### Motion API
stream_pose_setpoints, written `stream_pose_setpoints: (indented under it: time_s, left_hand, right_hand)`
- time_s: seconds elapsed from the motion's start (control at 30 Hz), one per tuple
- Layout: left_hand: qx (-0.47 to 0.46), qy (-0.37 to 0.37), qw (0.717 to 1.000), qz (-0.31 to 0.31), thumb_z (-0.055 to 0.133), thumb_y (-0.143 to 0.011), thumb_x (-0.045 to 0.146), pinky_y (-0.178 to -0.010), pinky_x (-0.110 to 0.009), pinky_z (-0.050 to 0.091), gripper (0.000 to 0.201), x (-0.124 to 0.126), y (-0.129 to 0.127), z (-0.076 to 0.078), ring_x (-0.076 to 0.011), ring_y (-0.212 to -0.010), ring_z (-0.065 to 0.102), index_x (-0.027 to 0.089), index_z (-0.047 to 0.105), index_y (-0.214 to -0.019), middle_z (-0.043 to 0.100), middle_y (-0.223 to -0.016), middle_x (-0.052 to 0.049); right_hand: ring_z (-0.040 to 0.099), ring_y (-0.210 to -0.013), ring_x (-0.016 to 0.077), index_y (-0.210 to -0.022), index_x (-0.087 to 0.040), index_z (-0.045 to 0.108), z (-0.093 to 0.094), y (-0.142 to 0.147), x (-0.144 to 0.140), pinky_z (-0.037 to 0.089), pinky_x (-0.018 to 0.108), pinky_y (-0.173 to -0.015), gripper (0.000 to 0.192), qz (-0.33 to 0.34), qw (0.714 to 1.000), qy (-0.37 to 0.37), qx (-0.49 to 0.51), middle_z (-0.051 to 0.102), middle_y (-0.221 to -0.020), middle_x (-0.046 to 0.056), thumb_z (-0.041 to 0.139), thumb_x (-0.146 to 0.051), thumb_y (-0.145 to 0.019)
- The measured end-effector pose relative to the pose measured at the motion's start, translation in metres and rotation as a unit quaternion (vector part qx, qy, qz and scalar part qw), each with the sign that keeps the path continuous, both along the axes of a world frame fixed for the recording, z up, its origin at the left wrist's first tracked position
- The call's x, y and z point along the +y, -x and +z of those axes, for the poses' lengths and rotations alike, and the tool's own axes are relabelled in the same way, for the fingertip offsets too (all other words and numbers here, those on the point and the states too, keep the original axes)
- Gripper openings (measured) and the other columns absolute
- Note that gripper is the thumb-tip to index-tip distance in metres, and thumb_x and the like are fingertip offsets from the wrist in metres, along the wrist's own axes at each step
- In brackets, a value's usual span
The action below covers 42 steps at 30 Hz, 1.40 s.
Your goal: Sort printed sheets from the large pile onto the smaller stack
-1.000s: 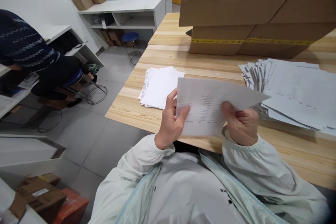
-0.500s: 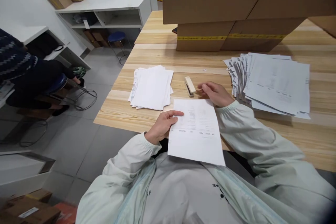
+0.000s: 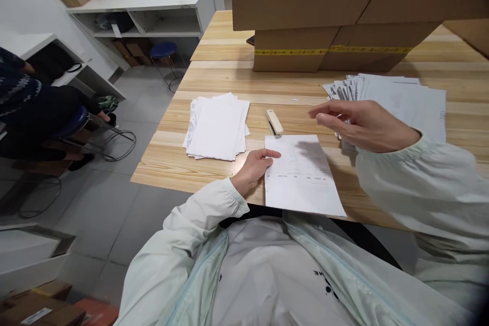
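Head view, from the left: a seated person in a dark patterned sleeve (image 3: 15, 91) works at another desk, apart from the wearer. On the wooden table (image 3: 171, 163) lies a squared pile of white sheets (image 3: 216, 127), blank side up, probably set aside as finished with. Just right of it sits a cream stapler (image 3: 274, 123), touching the top edge of the printed sheet (image 3: 301, 175), handy for either hand. The left hand (image 3: 254, 170) rests on that sheet's left edge, index finger stretched flat across the paper; its grip is released, pressing rather than grasping, which seems meant to keep the sheet from sliding near the table's front edge. The print on it runs in short rows, too small to read. The right hand (image 3: 362, 125) hovers above the table, fingers loosely extended and holding nothing, between the stapler and the fanned stack of printed pages (image 3: 405, 102). Behind stand cardboard boxes (image 3: 328, 10), one banded with yellow tape whose lettering is illegible.
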<state>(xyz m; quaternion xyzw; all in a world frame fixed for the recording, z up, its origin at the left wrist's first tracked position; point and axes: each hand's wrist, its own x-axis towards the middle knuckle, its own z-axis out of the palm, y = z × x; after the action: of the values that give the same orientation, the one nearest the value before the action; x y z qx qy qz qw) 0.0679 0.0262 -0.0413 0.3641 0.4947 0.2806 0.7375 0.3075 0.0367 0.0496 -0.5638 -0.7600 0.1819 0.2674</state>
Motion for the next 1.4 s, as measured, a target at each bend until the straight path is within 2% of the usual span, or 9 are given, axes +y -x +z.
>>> stream_pose_setpoints:
  time_s: [0.23,0.4,0.53,0.7,0.8,0.9,1.07,1.23,1.4]
  left_hand:
    - [0.012,0.008,1.0,-0.006,0.052,-0.074,-0.002,-0.055,-0.022,0.037,0.027,-0.002,-0.012,0.001,-0.008,-0.049,0.051,0.01,0.07,-0.09,0.059,-0.058,0.001]
    - [0.006,0.018,1.0,0.011,0.049,-0.077,-0.002,-0.052,-0.022,0.036,0.027,-0.005,-0.018,0.002,-0.0084,-0.049,0.051,0.009,0.069,-0.091,0.058,-0.058,0.0]
    - [0.009,0.02,1.0,0.02,0.049,-0.079,-0.001,-0.05,-0.021,0.033,0.026,-0.003,-0.02,0.001,-0.0079,-0.048,0.049,0.009,0.068,-0.092,0.056,-0.058,0.001]
    - [-0.005,0.027,0.999,0.026,0.048,-0.077,-0.003,-0.052,-0.022,0.036,0.026,0.002,-0.021,0.003,-0.0086,-0.049,0.051,0.009,0.067,-0.089,0.058,-0.058,0.0]
    - [-0.001,0.024,0.999,0.024,0.047,-0.077,-0.003,-0.053,-0.022,0.037,0.025,0.005,-0.022,0.004,-0.0085,-0.049,0.051,0.009,0.067,-0.086,0.057,-0.057,0.0]
    - [0.015,0.019,0.999,0.021,0.047,-0.077,-0.004,-0.052,-0.022,0.035,0.025,0.008,-0.025,0.005,-0.0082,-0.047,0.048,0.009,0.067,-0.084,0.055,-0.054,0.001]
    - [0.022,0.028,0.999,0.037,0.047,-0.072,-0.006,-0.054,-0.023,0.037,0.029,0.015,-0.03,0.001,-0.0093,-0.049,0.051,0.009,0.068,-0.086,0.057,-0.056,0.0]
    - [0.018,0.026,0.999,0.034,0.048,-0.07,-0.007,-0.055,-0.023,0.036,0.028,0.019,-0.03,-0.002,-0.0091,-0.049,0.051,0.01,0.067,-0.083,0.056,-0.055,0.001]
    - [0.014,0.021,0.999,0.022,0.051,-0.068,-0.007,-0.056,-0.023,0.039,0.029,0.024,-0.031,-0.004,-0.0098,-0.05,0.053,0.01,0.068,-0.085,0.058,-0.057,0.0]
  right_hand:
    - [0.07,-0.083,0.0214,-0.106,-0.022,0.074,0.016,0.036,0.029,0.05,0.033,-0.074,0.03,0.027,0.995,0.027,-0.096,0.076,-0.096,0.005,0.053,-0.041,-0.094]
    - [0.069,-0.096,0.0245,-0.113,-0.018,0.071,-0.011,0.061,0.072,0.046,0.033,-0.079,0.031,0.009,0.97,0.111,-0.217,0.076,-0.108,0.008,0.049,-0.029,-0.095]
    - [0.068,-0.1,0.023,-0.118,-0.019,0.068,-0.034,0.071,0.087,0.045,0.03,-0.081,0.032,0.011,0.964,0.151,-0.217,0.075,-0.111,0.006,0.049,-0.029,-0.094]
    - [0.068,-0.097,0.0213,-0.113,-0.021,0.07,-0.033,0.07,0.084,0.043,0.029,-0.077,0.031,0.011,0.967,0.159,-0.2,0.076,-0.109,0.005,0.049,-0.032,-0.093]
    - [0.067,-0.094,0.0222,-0.111,-0.022,0.071,-0.028,0.07,0.085,0.041,0.03,-0.075,0.031,0.0,0.967,0.131,-0.218,0.076,-0.107,0.005,0.048,-0.032,-0.093]
    - [0.065,-0.095,0.0249,-0.107,-0.02,0.072,-0.031,0.077,0.091,0.039,0.033,-0.073,0.034,-0.023,0.972,0.048,-0.227,0.074,-0.107,0.009,0.041,-0.032,-0.097]
    - [0.056,-0.108,0.029,-0.111,-0.015,0.068,-0.062,0.099,0.113,0.041,0.039,-0.085,0.042,0.011,0.976,-0.106,-0.191,0.069,-0.114,0.016,0.031,-0.032,-0.103]
    - [0.052,-0.106,0.0273,-0.107,-0.015,0.068,-0.096,0.112,0.127,0.04,0.039,-0.093,0.043,0.075,0.974,-0.121,-0.174,0.069,-0.112,0.014,0.029,-0.031,-0.104]
    - [0.053,-0.104,0.0307,-0.104,-0.012,0.069,-0.11,0.118,0.124,0.043,0.043,-0.093,0.045,0.032,0.977,-0.1,-0.184,0.07,-0.107,0.017,0.029,-0.033,-0.103]
